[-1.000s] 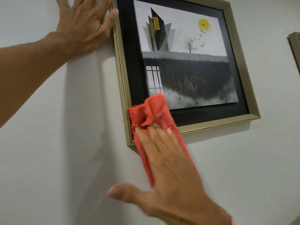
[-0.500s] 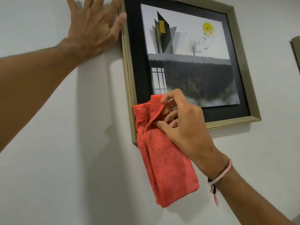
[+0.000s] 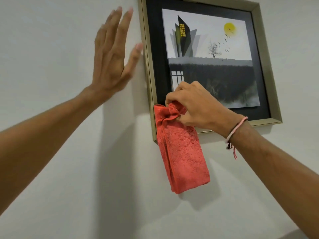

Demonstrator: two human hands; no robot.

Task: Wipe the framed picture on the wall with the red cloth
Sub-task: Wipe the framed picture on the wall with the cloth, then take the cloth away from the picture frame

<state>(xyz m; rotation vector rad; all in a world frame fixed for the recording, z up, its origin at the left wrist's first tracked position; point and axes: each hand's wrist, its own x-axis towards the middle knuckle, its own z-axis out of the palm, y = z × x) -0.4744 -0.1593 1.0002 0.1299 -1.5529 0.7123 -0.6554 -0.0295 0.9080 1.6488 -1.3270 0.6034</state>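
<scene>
Wiping seems to be only at its beginning, as far as one can judge. The right hand (image 3: 195, 106) is at the lower left corner of the framed picture (image 3: 207, 62), and its fingers are clenched around the bunched upper end of the red cloth (image 3: 181, 152). Most of the cloth hangs down loose below the bottom edge of the gold frame, in front of the white wall (image 3: 51, 49), so only the gathered part near the fingers is close to the black mat. I cannot tell if this part really touches the picture. The left hand (image 3: 112, 57) has its fingers released and stretched, flat near the wall, with the thumb just beside the left edge of the frame; it holds nothing. No trace shows which areas are already cleaned. In my judgement the printed scene, the mat and the four frame edges are all left to wipe.
</scene>
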